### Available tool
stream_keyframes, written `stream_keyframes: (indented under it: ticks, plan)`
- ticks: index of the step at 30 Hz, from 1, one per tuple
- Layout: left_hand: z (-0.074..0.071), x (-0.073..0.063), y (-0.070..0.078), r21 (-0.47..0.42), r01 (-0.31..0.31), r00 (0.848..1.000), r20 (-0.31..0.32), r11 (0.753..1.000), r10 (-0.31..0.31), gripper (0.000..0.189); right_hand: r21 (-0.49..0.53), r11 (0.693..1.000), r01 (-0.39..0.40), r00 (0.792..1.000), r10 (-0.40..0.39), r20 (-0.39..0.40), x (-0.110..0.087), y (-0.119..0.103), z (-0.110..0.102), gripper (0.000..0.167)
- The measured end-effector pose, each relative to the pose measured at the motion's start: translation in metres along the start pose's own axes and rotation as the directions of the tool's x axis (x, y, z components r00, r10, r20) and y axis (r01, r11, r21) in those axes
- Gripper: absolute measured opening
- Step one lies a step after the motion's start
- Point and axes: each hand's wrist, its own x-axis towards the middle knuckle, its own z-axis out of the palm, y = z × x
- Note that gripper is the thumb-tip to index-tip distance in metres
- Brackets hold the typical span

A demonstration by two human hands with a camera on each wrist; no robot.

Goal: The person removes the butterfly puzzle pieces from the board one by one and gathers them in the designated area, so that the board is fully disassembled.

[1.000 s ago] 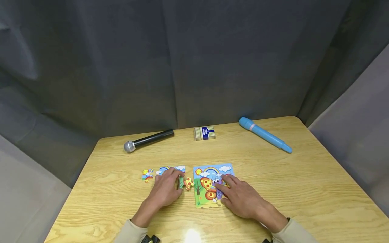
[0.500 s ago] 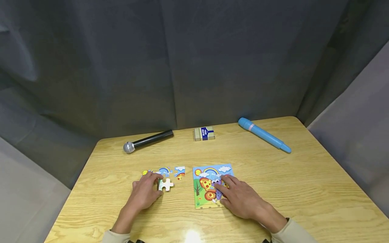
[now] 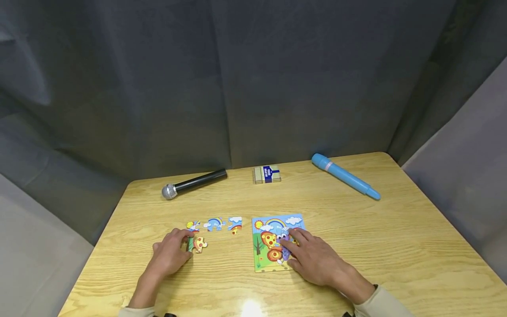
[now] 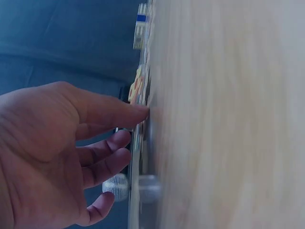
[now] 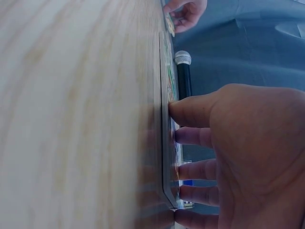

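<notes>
My left hand (image 3: 170,253) pinches a puzzle piece (image 3: 200,244) between thumb and fingers, low over the left part of the table. The piece has green at one side and yellow with red dots at the other. Just behind it lie a piece with a yellow sun (image 3: 191,225), a piece with a rainbow (image 3: 215,224) and a piece with a white cloud (image 3: 235,219). My right hand (image 3: 317,255) rests its fingertips on the right part of a square butterfly puzzle (image 3: 263,257), covering some of the picture; in the right wrist view its thumb touches the puzzle's near edge.
Along the back of the wooden table (image 3: 356,242) lie a black microphone (image 3: 202,180) with a silver head, a small striped box (image 3: 267,174) with a blue band, and a blue pen-shaped stick (image 3: 345,175). Dark cloth (image 3: 253,88) hangs behind the table.
My left hand has carried the puzzle piece left, away from the butterfly puzzle, uncovering the rainbow and cloud pieces. Midway the piece showed its pale side. My right hand stays put.
</notes>
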Motion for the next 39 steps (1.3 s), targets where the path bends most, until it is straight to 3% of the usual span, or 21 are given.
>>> stream_keyframes:
  ticks: [9, 15, 22, 27, 32, 39]
  plan:
    - [-0.007, -0.001, -0.017, -0.016, 0.048, 0.996, 0.071, 0.999, -0.047, 0.046, -0.003, 1.0, -0.003, 1.0, 0.003, 0.0, 0.0, 0.001, 0.001, 0.049]
    - [-0.009, -0.001, -0.018, -0.042, 0.053, 0.993, 0.111, 0.998, -0.048, 0.046, -0.006, 1.0, 0.001, 1.0, -0.001, -0.003, 0.0, 0.001, 0.001, 0.049]
    - [-0.009, -0.002, -0.014, -0.032, 0.048, 0.994, 0.099, 0.998, -0.045, 0.049, -0.016, 1.0, 0.012, 1.0, -0.013, -0.015, 0.0, 0.002, 0.002, 0.048]
    - [-0.004, -0.002, 0.0, -0.047, 0.011, 1.0, 0.026, 0.999, -0.01, 0.047, -0.004, 1.0, 0.006, 1.0, -0.007, -0.007, 0.0, 0.001, 0.002, 0.048]
    - [0.007, 0.001, 0.027, -0.092, -0.055, 0.998, -0.029, 0.994, 0.052, 0.052, 0.0, 1.0, 0.005, 1.0, -0.005, -0.016, 0.0, 0.0, 0.001, 0.048]
    - [0.026, 0.004, 0.065, -0.093, -0.147, 0.989, -0.034, 0.985, 0.145, 0.051, 0.011, 1.0, 0.0, 0.999, 0.0, -0.034, 0.001, 0.001, 0.002, 0.048]
